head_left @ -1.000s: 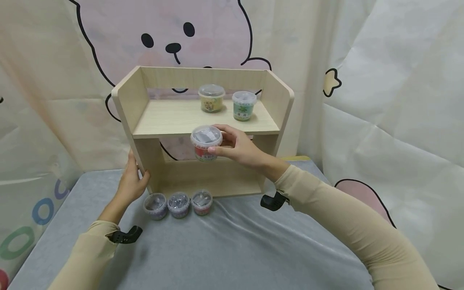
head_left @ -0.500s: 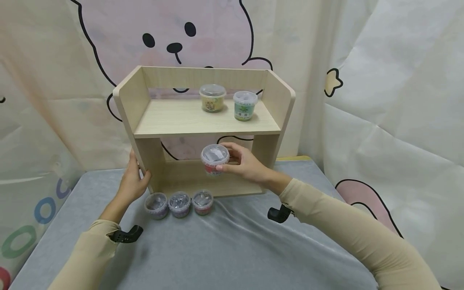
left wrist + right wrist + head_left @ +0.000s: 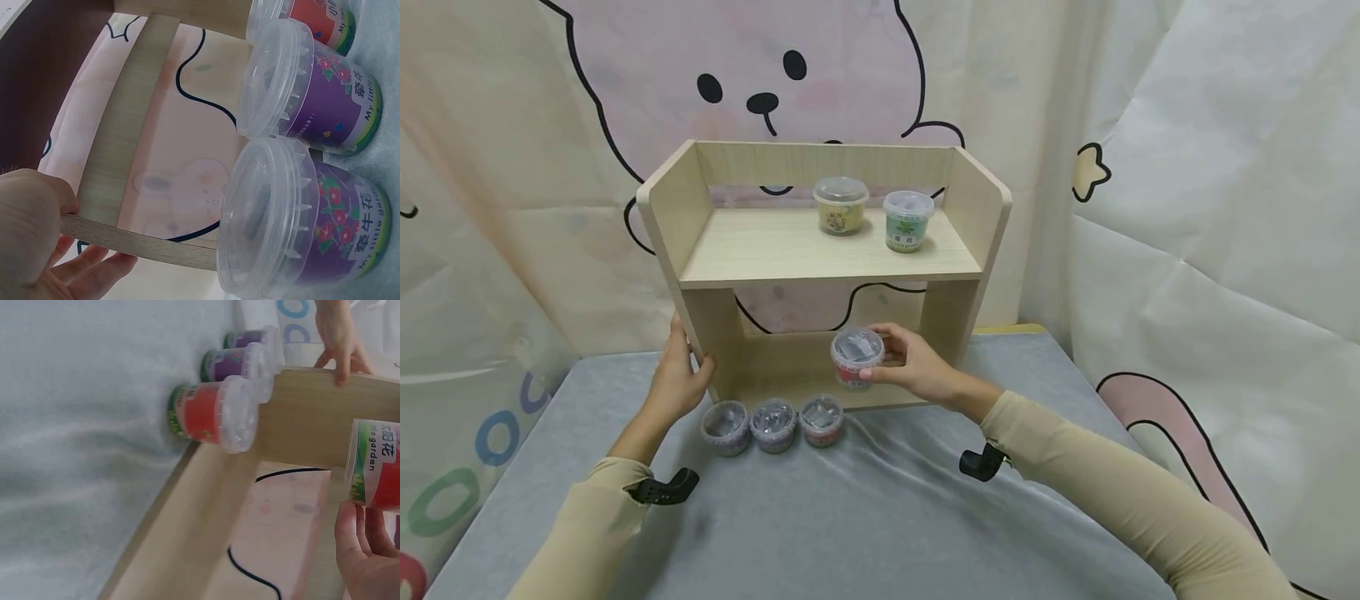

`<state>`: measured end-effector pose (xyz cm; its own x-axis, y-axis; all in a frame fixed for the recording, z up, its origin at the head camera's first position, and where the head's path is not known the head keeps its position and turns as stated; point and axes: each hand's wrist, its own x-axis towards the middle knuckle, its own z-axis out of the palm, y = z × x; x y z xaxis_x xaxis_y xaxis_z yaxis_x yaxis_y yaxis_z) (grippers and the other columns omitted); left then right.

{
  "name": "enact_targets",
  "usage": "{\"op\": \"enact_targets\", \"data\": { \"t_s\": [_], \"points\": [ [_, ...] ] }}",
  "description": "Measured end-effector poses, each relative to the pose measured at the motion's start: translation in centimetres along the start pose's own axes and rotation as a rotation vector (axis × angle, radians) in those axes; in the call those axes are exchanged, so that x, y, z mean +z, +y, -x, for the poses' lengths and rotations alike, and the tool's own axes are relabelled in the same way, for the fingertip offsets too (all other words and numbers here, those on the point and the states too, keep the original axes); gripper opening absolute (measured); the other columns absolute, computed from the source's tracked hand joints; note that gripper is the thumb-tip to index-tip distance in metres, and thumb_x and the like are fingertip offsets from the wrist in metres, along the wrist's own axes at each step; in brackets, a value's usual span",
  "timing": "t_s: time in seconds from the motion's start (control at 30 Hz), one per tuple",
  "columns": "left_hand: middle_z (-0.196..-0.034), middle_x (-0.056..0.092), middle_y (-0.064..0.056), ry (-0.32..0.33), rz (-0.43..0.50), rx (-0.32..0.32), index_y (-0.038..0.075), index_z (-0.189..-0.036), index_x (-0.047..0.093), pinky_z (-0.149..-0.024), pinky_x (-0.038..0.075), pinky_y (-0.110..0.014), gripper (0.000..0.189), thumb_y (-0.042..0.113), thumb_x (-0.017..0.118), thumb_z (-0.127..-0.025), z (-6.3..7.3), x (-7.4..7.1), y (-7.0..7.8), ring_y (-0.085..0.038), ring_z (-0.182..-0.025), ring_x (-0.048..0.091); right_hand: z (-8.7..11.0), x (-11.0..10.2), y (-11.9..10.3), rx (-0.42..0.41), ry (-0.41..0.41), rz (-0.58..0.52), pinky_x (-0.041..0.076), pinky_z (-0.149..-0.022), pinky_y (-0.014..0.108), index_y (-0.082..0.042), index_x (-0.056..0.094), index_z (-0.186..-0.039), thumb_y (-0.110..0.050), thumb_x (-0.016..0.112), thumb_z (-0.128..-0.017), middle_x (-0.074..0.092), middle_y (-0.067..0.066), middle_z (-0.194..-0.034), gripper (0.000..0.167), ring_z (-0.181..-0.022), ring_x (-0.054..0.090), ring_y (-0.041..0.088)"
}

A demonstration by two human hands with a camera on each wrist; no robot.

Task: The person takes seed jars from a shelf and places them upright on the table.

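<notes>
My right hand holds a clear-lidded plastic cup with a red label in front of the shelf's lower compartment; in the right wrist view that red cup is upright relative to the shelf, between fingers and thumb. With my left hand I grip the left side panel of the pale wooden two-tier shelf, thumb on one face and fingers on the other, as the left wrist view shows. Two purple-labelled cups and another red-labelled cup stand in a row at the shelf's lower front left.
On the upper board stand a yellow-labelled cup and a green-labelled cup, towards the right. Grey cloth covers the table. Behind hangs a curtain with a cartoon bear print.
My right hand has lowered the red cup from upper-board height to the lower compartment and shifted it a little right. The left hand stays on the side panel.
</notes>
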<state>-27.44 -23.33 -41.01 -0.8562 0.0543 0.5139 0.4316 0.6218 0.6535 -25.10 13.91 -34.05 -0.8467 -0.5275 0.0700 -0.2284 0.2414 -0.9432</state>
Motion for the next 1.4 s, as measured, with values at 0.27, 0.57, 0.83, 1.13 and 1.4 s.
{"op": "enact_targets", "data": {
  "t_s": [0.27, 0.57, 0.83, 1.13, 1.4],
  "points": [
    [-0.152, 0.032, -0.036, -0.007, 0.002, -0.009, 0.019, -0.163, 0.002, -0.106, 0.04, -0.073, 0.094, -0.009, 0.054, -0.089, -0.1, 0.1, 0.0, -0.058, -0.134, 0.042, 0.4, 0.0, 2.7, 0.046, -0.01, 0.025, 0.055, -0.1, 0.031, -0.001, 0.04, -0.149, -0.004, 0.074, -0.09, 0.058, 0.022, -0.138, 0.068, -0.124, 0.06, 0.026],
    [-0.152, 0.032, -0.036, -0.011, -0.007, -0.022, 0.017, -0.162, 0.002, -0.106, 0.04, -0.072, 0.092, -0.007, 0.054, -0.09, -0.3, 0.1, 0.0, -0.056, -0.136, 0.04, 0.7, 0.3, 5.6, 0.099, 0.0, 0.011, 0.055, -0.102, 0.035, -0.001, 0.04, -0.147, -0.007, 0.077, -0.088, 0.058, 0.023, -0.139, 0.07, -0.13, 0.057, 0.031],
    [-0.151, 0.033, -0.036, -0.019, -0.015, -0.031, 0.017, -0.162, 0.002, -0.106, 0.039, -0.073, 0.091, -0.006, 0.054, -0.091, -0.2, 0.0, 0.1, -0.058, -0.134, 0.042, 0.7, 0.9, 8.3, 0.13, 0.013, 0.036, 0.054, -0.106, 0.042, 0.0, 0.041, -0.145, -0.005, 0.08, -0.084, 0.059, 0.024, -0.138, 0.072, -0.131, 0.057, 0.036],
    [-0.152, 0.032, -0.035, -0.017, -0.004, -0.018, 0.016, -0.162, 0.003, -0.106, 0.041, -0.072, 0.091, -0.007, 0.054, -0.091, -0.2, 0.1, -0.1, -0.057, -0.134, 0.042, 0.8, 1.7, 11.1, 0.15, -0.024, 0.032, 0.052, -0.107, 0.042, 0.004, 0.036, -0.145, -0.005, 0.079, -0.085, 0.055, 0.03, -0.14, 0.074, -0.127, 0.058, 0.037],
    [-0.15, 0.034, -0.036, -0.024, -0.017, -0.032, 0.016, -0.162, 0.003, -0.104, 0.04, -0.074, 0.09, -0.006, 0.054, -0.091, 0.0, -0.1, 0.0, -0.059, -0.131, 0.045, 0.5, 2.1, 12.2, 0.159, -0.04, 0.063, 0.05, -0.109, 0.049, 0.005, 0.034, -0.146, -0.005, 0.077, -0.087, 0.055, 0.032, -0.14, 0.074, -0.129, 0.057, 0.042]
  ]
}}
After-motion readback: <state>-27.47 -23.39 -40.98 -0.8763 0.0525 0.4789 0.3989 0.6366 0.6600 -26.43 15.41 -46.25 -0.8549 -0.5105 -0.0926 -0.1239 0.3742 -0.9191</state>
